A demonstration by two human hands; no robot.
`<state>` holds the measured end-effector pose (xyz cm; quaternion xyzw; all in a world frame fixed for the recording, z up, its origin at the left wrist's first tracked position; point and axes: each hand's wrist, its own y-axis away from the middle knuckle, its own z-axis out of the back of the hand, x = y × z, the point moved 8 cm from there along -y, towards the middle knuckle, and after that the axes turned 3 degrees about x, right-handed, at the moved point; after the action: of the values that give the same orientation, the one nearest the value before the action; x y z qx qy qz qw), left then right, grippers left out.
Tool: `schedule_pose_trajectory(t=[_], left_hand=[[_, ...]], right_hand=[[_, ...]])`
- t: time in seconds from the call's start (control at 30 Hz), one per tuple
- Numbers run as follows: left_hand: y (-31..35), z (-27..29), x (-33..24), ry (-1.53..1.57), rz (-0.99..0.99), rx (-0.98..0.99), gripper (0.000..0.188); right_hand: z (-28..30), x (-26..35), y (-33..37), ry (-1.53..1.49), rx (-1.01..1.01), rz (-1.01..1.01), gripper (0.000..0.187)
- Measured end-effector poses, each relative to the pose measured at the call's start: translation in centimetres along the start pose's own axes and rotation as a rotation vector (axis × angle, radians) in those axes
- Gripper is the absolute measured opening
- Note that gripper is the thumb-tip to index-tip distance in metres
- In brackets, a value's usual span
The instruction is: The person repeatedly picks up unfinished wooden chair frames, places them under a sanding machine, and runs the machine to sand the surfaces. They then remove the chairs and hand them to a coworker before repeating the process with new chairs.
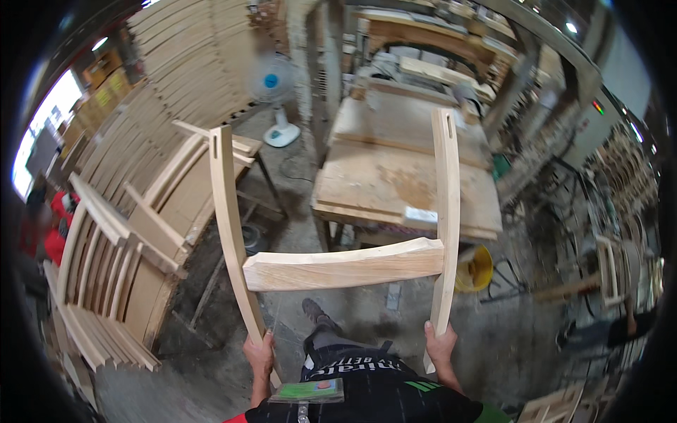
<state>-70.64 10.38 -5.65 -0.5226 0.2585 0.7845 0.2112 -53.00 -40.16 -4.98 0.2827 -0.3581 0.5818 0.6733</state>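
In the head view, the person is holding up a pale wooden chair frame [338,233] — two long curved legs joined by one broad crossbar. The left hand [259,354] is curling shut around the lower end of the left leg, and the right hand [440,343] is closing around the lower end of the right leg. The frame is hanging in the air in front of a workbench [395,180] with a worn plywood top, and its right leg is crossing the front edge of the bench. Left of the bench, stacks of curved wooden slats [113,233] are leaning and piling on a low stand. Behind those, beside the bench's far left corner, a white floor fan [273,92] is standing. A yellow bucket [476,268] is sitting under the bench's right end, half covered by the right leg. Right of the bench, the machines and racks are blurring toward the rim — hard to make out.
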Motion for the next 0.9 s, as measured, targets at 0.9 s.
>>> schedule_pose_trajectory(t=[0.9], left_hand=[[-10.3,-38.0,-10.9,-1.383,-1.171,0.676,0.042]], right_hand=[[7.5,-10.2,-17.0,0.233,0.012,-0.464,0.068]])
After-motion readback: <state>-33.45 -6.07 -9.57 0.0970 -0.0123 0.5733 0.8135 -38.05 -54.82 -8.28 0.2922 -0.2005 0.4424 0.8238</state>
